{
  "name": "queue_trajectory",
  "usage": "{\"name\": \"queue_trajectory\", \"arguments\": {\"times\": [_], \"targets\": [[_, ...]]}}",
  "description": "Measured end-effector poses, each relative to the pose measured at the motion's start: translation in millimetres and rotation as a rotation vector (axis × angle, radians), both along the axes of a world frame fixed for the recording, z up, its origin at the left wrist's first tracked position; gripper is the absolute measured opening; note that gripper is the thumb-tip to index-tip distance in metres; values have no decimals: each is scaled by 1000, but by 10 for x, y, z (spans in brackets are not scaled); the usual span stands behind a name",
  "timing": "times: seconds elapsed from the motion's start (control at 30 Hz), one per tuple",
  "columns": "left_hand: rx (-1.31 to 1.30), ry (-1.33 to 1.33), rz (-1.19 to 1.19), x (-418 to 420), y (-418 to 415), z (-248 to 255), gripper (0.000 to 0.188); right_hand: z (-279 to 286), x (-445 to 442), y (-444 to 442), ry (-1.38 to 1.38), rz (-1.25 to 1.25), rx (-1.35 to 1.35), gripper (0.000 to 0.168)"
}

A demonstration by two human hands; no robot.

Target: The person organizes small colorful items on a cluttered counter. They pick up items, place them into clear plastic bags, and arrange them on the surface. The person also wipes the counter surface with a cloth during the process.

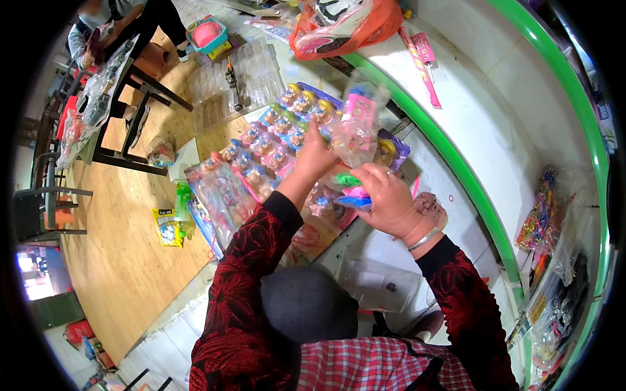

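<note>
My left hand (pixel 315 154) holds the lower left side of a clear plastic bag (pixel 359 119) with a pink printed card in it. My right hand (pixel 386 195) grips small green, pink and blue packets (pixel 354 190) in clear plastic, just below the bag. Beneath both hands lie sheets of blister-packed toys (pixel 279 132) with small figures in yellow, green, pink and blue. A clear plastic sheet (pixel 222 198) covers toys at the lower left. A yellow round piece on a purple card (pixel 391 151) shows right of the bag.
A red plastic bag (pixel 349 29) stands at the top. Clear moulded trays (pixel 237 78) lie beyond the toys. A green-edged white ledge (pixel 435 146) curves along the right. Another person (pixel 105 32) sits at a black-framed table (pixel 129 112), upper left. A yellow packet (pixel 167 228) lies on the wooden board.
</note>
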State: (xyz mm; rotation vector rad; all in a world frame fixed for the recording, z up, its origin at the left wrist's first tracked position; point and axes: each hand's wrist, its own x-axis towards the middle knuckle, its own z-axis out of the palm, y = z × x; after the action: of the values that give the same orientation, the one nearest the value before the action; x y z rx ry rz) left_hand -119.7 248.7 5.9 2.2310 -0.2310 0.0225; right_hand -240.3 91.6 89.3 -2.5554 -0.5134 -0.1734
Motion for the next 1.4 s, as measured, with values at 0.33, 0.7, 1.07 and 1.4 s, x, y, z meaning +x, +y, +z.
{"name": "queue_trajectory", "arguments": {"times": [0.33,0.7,1.07,1.4], "targets": [[30,235,-254,-91,-169,208,68,285,89,-756,420,-502,789,47],[97,395,-348,-101,-271,466,62,386,195,-1033,362,-513,1065,37],[-515,113,-326,40,-446,79,43,534,-22,-132,-70,49,295,62],[-414,121,-330,-36,-304,153,20,210,-75,-89,116,-11,199,60]]}}
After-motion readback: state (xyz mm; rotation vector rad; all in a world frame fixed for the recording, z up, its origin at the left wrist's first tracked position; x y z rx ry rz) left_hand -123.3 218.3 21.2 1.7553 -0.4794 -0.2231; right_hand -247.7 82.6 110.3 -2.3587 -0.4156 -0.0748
